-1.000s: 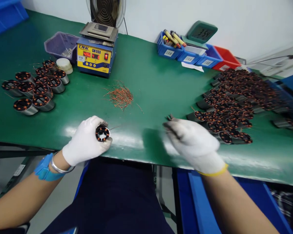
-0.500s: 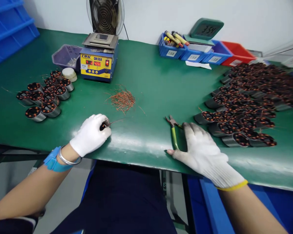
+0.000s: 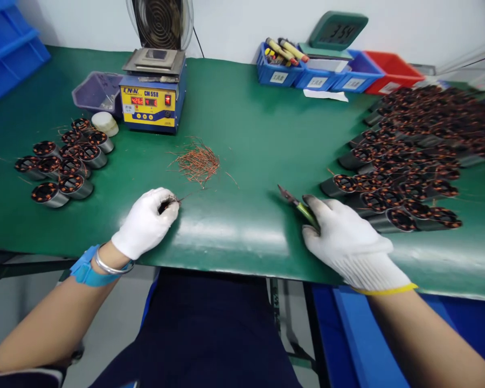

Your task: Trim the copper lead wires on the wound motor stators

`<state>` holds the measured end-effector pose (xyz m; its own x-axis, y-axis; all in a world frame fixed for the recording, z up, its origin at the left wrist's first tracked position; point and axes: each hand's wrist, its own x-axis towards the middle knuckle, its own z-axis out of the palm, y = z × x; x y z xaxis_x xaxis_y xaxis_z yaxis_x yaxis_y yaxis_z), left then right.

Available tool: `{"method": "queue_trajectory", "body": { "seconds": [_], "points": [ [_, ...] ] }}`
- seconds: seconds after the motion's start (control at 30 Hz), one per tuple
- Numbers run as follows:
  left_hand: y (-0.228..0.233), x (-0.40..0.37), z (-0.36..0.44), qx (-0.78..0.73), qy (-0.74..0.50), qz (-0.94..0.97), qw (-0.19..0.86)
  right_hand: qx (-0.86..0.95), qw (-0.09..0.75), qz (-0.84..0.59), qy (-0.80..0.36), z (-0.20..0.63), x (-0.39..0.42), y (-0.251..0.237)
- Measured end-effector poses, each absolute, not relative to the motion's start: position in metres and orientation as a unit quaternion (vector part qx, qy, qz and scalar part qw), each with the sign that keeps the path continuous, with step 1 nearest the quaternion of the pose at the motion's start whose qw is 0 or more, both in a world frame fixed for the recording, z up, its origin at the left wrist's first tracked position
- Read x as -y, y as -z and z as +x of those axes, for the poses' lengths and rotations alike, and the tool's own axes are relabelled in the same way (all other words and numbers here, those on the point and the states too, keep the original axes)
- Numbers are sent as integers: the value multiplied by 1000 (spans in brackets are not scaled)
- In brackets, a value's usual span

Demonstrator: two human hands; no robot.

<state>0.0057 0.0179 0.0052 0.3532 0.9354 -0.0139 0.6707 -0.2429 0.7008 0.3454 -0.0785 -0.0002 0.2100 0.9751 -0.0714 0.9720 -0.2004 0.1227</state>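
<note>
In a white glove, my left hand (image 3: 146, 222) is closed around a copper-wound motor stator (image 3: 166, 205), most of it hidden by the fingers. A thin wire end sticks out of it to the right. My right hand (image 3: 343, 237), also gloved, grips a pair of green-handled cutting pliers (image 3: 303, 209) by the handles; their jaws look closed and point up and left. Beyond my left hand lies a loose pile of copper wire clippings (image 3: 198, 163).
Several stators (image 3: 76, 186) stand grouped at the left, and a large cluster of them (image 3: 392, 188) at the right. A blue-yellow solder pot (image 3: 149, 105) stands behind. Small blue bins (image 3: 277, 73), a red bin (image 3: 392, 70) and a digital clock (image 3: 339, 31) line the back.
My right hand has closed round the pliers, which were lying with handles apart beside it, and their jaws have come together. My left hand still holds the stator. The view has shifted slightly.
</note>
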Motion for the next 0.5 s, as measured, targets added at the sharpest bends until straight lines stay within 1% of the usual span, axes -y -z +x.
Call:
{"method": "queue_trajectory", "body": {
  "seconds": [0.13,0.2,0.27,0.33,0.43,0.5],
  "points": [
    [-3,-18,6,-522,-229,758,319,-636,3,771,-23,336,79,3],
    [-2,-18,6,-519,-234,759,314,-629,-61,775,20,322,80,-1],
    [-1,-18,6,-515,-235,765,306,-645,-144,740,129,301,79,-8],
    [-1,-18,6,-510,-238,771,297,-668,-206,652,293,275,76,-14],
    [0,-18,6,-507,-240,780,279,-643,-220,519,518,242,66,-16],
    [1,-19,5,-503,-239,788,265,-601,-213,473,608,228,59,-16]
  ]
}}
